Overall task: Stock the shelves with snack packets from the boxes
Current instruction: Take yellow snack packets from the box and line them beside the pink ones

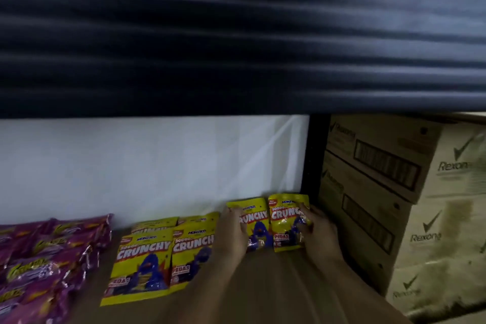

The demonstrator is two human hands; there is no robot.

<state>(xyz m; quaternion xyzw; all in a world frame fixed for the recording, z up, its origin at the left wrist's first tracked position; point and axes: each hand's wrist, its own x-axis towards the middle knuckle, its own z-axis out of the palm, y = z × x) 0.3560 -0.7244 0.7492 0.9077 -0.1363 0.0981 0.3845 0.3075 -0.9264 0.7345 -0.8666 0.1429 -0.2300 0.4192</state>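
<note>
Both hands, left and right, grip yellow Crunchy packets on the shelf.

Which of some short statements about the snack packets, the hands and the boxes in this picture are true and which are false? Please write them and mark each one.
1. The left hand and the right hand hold two yellow Crunchy snack packets upright at the back of the brown shelf. True.
2. The purple foil snack packets lie at the right end of the shelf. False: they lie at the left end.
3. Brown cardboard Rexona boxes are stacked to the right of the shelf. True.
4. The wall behind the packets is red. False: the white back wall is pale.
5. Other yellow Crunchy packets stand between the purple packets and the hands. True.
</note>
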